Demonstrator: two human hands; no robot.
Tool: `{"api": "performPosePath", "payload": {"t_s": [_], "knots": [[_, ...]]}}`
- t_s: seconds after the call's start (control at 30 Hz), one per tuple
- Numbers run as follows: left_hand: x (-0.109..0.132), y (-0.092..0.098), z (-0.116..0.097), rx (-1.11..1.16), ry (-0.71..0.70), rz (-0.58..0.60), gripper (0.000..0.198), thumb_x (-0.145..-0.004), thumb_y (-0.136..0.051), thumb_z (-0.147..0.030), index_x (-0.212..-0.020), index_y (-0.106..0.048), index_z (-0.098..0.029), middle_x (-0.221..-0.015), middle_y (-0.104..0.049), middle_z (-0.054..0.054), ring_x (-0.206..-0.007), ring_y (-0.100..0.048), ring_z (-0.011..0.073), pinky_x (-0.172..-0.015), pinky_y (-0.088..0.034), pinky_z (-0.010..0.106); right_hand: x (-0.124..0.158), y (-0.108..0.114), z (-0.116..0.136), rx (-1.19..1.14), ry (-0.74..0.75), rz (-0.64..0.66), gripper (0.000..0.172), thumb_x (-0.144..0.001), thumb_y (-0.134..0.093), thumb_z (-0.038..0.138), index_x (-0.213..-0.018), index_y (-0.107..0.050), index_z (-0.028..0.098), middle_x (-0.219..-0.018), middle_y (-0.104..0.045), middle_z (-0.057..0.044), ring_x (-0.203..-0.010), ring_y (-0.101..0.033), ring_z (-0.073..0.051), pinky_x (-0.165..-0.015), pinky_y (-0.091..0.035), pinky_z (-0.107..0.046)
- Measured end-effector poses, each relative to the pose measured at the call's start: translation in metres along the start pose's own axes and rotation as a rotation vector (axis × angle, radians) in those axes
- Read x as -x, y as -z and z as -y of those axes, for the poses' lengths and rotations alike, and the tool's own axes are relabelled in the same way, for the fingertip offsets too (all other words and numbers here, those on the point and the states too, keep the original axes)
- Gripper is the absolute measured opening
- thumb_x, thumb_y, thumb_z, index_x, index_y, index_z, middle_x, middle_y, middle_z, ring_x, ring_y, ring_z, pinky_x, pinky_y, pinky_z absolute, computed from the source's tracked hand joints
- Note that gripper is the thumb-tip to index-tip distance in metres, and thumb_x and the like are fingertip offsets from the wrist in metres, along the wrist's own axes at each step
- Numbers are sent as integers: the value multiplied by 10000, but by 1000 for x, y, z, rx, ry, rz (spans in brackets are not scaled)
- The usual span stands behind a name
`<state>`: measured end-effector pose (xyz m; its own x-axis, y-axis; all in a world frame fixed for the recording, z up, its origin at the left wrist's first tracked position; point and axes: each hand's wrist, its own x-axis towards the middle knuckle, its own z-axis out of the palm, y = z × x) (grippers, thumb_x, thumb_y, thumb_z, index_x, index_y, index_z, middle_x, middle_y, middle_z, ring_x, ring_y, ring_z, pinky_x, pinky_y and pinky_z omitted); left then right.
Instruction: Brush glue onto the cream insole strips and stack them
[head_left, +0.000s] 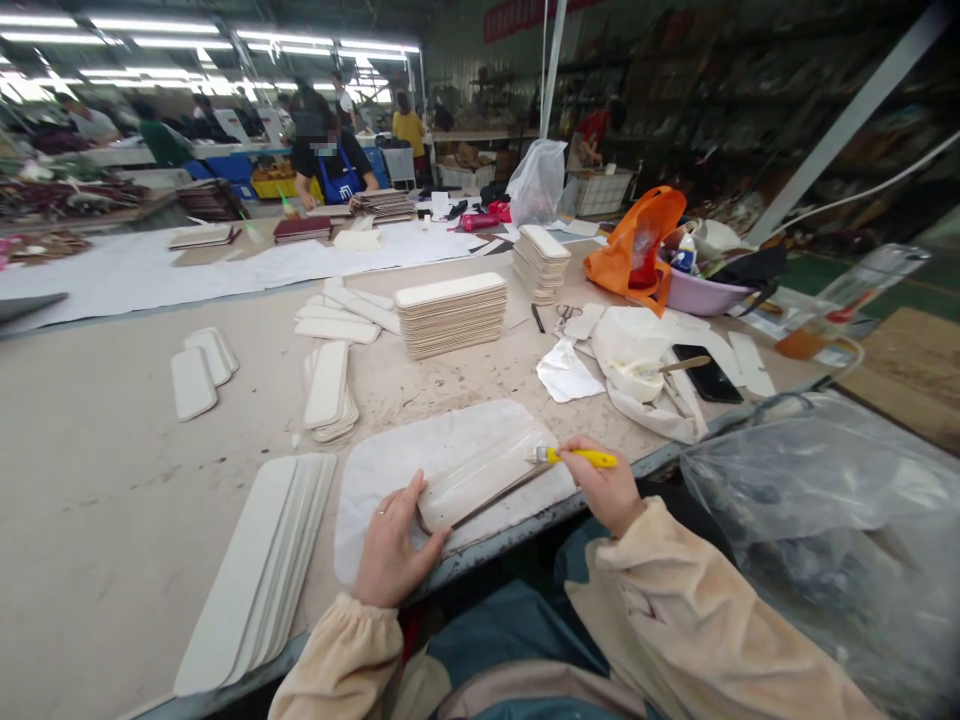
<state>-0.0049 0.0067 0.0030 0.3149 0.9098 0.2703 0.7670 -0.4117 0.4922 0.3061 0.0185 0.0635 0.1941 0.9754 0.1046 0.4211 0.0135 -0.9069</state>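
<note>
In the head view my right hand (pixel 606 487) grips a paintbrush (pixel 581 457) by its yellow handle. The bristles rest on the right end of a long whitish panel (pixel 480 475), whose surface looks wet and glossy. My left hand (pixel 397 535) holds the panel's left end, thumb at the near edge and fingers along the far side. Beneath the panel lies a white sheet (pixel 367 480) with rounded corners, at the table's front edge. Left of it, long white strips (pixel 247 570) are fanned out in an overlapping row.
A tall stack of cream panels (pixel 451 315) stands behind, with smaller piles (pixel 328 385) nearby. To the right are a white bowl (pixel 634 350) in a cloth, a black phone (pixel 707 373), scissors (pixel 568 315) and an orange bag (pixel 637 245). A co-worker (pixel 334 165) stands across the table.
</note>
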Motion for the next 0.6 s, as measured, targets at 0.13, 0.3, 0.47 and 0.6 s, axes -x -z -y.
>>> {"api": "performPosePath", "payload": {"t_s": [0.13,0.3,0.47,0.6], "knots": [[0,-1,-1,20,7,-12,776,-816,-613,-404,-1463,-235,-199,-1290,-569,115,-1190,-521,263,-1025,-417,438,6,-4,4,-123,-43,-3,210,-842,-559,373,-783,-613,179,-530,-443,54,-516,-417,-112,-527,-328,-239],[0,0,-3,33,37,-5,828,-785,-644,-403,-1467,-226,-188,-1274,-584,116,-1182,-531,262,-1015,-429,436,33,-56,22,-362,-71,280,217,-851,-548,378,-831,-612,172,-534,-459,56,-510,-423,-106,-520,-333,-231],[2,5,-6,29,73,-4,806,-767,-649,-386,-1447,-275,-169,-1268,-598,129,-1180,-547,268,-1011,-447,457,25,-54,12,-262,-75,297,213,-841,-538,383,-787,-607,188,-518,-445,52,-511,-427,-117,-522,-339,-235],[4,-3,-13,48,72,-84,644,-758,-629,-351,-1364,-431,-261,-1259,-621,102,-1149,-587,284,-963,-502,473,12,-23,-9,-182,-115,69,247,-843,-488,415,-723,-566,214,-494,-400,44,-486,-417,-136,-490,-338,-247]]}}
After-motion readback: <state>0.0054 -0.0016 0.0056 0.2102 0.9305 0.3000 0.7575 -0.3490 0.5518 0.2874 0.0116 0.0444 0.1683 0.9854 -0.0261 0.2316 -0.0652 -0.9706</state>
